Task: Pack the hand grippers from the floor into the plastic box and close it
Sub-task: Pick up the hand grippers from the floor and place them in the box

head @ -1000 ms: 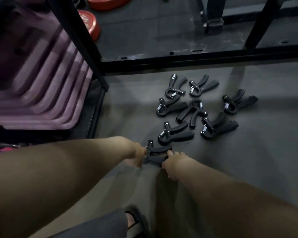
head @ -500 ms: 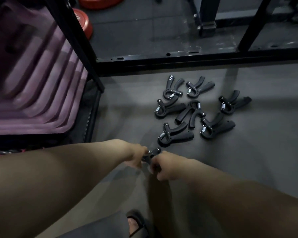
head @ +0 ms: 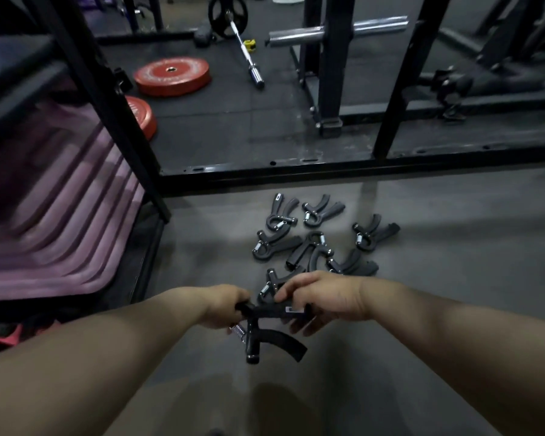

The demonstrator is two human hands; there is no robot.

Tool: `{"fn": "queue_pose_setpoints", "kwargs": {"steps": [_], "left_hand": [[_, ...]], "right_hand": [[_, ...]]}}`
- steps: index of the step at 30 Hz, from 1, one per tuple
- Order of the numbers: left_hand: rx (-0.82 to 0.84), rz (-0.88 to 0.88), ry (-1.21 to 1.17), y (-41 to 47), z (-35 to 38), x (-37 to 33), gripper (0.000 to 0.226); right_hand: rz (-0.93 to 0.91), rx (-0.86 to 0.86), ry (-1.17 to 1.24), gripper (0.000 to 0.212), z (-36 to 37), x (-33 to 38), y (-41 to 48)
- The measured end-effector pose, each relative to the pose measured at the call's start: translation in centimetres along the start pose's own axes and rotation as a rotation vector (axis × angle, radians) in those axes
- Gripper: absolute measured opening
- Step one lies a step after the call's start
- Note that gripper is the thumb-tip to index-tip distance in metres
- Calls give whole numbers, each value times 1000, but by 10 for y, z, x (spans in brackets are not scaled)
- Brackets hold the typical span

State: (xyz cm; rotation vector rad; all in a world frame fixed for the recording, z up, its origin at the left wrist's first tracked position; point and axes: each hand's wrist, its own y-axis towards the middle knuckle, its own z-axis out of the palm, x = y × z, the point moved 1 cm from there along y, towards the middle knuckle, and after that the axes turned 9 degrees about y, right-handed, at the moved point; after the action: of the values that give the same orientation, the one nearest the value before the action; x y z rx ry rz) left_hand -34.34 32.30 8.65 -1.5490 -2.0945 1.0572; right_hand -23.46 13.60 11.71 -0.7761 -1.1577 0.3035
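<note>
Together, left hand and right hand grip one hand gripper, fingers wrapped around it. Seven others lie on floor.

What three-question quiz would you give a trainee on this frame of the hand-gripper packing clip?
1. True or false: the plastic box is in view.
2. Which hands touch the lifted hand gripper? A) left only B) right only C) both
3. Fill in: the loose hand grippers on the floor lie just in front of the black ____ of the rack.

Key
1. False; no box shows anywhere in the head view.
2. C; the left hand holds one end and the right hand grips the upper handle.
3. Base bar.
</note>
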Motion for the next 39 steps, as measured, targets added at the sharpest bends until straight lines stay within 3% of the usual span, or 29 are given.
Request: {"fn": "queue_pose_setpoints", "kwargs": {"steps": [2,5,8,10,14,17,19,22,24,28,30,33,37,39], "left_hand": [[33,5,-73,-7,-1,-18,19],[-22,-21,-96,-19,-11,-43,19],[-71,-21,-158,-27,-33,-68,24],[-97,-8,-182,-30,-51,-91,18],[-158,62,-168,-36,-85,-140,17],[-238,150,133,-44,-103,-177,11],[-298,182,252,-50,-108,-204,22],[-259,187,122,-53,-105,-238,38],[-187,154,29,-55,-100,-254,43],[-110,60,242,-68,-107,-276,33],[-94,-7,276,-73,-117,-284,39],[-167,-66,111,-72,-134,-298,34],[-383,-109,-381,-59,-135,-320,33],[-440,-107,-434,-47,-136,-323,27]], "right_hand": [[-51,-61,-412,35,-8,1,-12],[-129,-65,-1246,47,-12,10,-35],[-101,-103,-1592,47,-21,23,-65],[-111,-155,-1588,30,-34,34,-91],[-106,-187,-1456,29,-69,54,-146],[-57,-178,-1280,15,-95,59,-184],[-26,-192,-1159,6,-109,56,-203],[50,-222,-1087,21,-125,45,-217],[78,-226,-1033,20,-135,36,-220],[48,-219,-935,6,-151,28,-225],[8,-187,-840,11,-163,28,-231],[-63,-174,-666,4,-182,29,-240],[-118,-203,-571,3,-194,31,-247],[-137,-214,-571,4,-200,26,-246]]}}
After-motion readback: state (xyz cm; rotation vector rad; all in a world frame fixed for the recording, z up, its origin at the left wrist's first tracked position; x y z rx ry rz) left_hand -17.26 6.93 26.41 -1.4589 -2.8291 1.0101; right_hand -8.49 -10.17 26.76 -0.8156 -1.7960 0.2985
